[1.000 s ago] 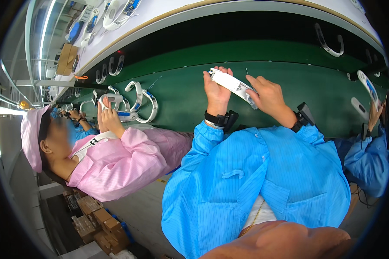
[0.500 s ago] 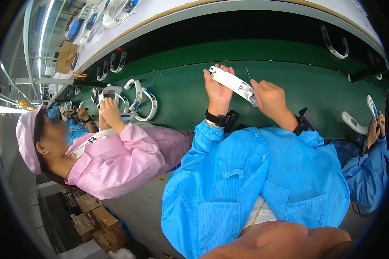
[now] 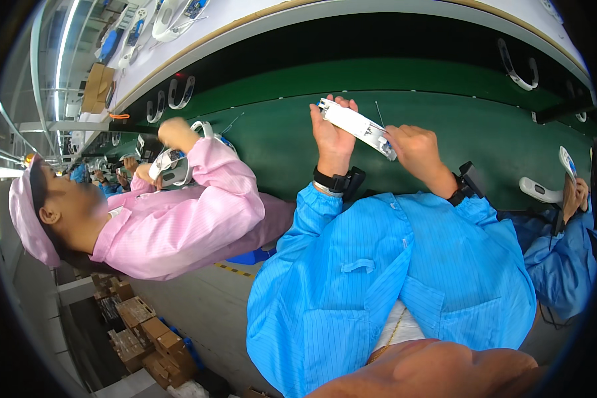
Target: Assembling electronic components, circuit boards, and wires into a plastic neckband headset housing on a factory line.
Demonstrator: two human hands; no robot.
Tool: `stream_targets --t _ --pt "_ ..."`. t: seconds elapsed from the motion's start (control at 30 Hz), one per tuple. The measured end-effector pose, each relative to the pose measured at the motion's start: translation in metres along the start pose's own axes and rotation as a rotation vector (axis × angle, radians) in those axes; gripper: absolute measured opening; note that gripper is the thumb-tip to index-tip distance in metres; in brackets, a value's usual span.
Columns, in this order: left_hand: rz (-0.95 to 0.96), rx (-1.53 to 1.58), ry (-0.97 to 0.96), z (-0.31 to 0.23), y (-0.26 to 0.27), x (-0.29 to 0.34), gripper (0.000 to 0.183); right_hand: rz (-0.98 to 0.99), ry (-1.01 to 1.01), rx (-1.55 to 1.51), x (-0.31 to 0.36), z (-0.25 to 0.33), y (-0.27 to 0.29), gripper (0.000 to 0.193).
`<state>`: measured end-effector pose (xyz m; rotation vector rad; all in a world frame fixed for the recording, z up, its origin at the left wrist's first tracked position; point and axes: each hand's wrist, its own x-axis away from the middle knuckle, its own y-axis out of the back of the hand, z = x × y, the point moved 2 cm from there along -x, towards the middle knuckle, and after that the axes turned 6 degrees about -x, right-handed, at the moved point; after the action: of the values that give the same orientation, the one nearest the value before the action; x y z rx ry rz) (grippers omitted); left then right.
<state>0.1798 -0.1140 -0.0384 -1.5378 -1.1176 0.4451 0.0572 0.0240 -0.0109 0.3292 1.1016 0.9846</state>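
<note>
My left hand [image 3: 333, 138] is closed around the upper end of a long white plastic housing [image 3: 351, 122], palm up beneath it. The housing slants down to the right. At its lower right end, small inner parts show in an open section. My right hand [image 3: 412, 147] is curled, its fingertips pinched together against that end. What they grip is hidden behind the fingers. A thin dark wire or rod [image 3: 379, 113] rises just beyond the right fingertips; where it starts cannot be made out.
Under my hands runs a green work surface [image 3: 278, 139], with a white raised shelf [image 3: 259, 18] beyond. At left a co-worker in pink [image 3: 179, 229] handles white curved parts. At right another person's hand [image 3: 580, 192] is near a white part [image 3: 540, 190]. White curved pieces [image 3: 519, 69] lie farther back.
My hands and the white housing stay nearly in place. The co-worker in pink has leaned left and raised one arm over the curved parts.
</note>
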Motion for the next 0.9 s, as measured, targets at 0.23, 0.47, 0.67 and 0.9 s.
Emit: stream_targets --t 0.23,0.47,0.67,0.9 --pt "-0.026 0.025 0.084 0.027 0.002 0.076 0.048 -0.079 0.025 0.058 0.035 0.054 0.041 0.019" --pt "0.029 -0.054 0.039 0.001 0.008 0.133 0.046 -0.106 -0.076 -0.129 0.073 0.112 0.036 0.035" --pt "0.091 -0.103 0.037 0.001 0.012 0.152 0.046 -0.104 -0.050 -0.089 0.082 0.125 0.030 0.041" --pt "0.052 -0.053 0.038 0.000 0.018 0.134 0.047 -0.047 -0.085 -0.062 0.092 0.108 0.032 0.030"
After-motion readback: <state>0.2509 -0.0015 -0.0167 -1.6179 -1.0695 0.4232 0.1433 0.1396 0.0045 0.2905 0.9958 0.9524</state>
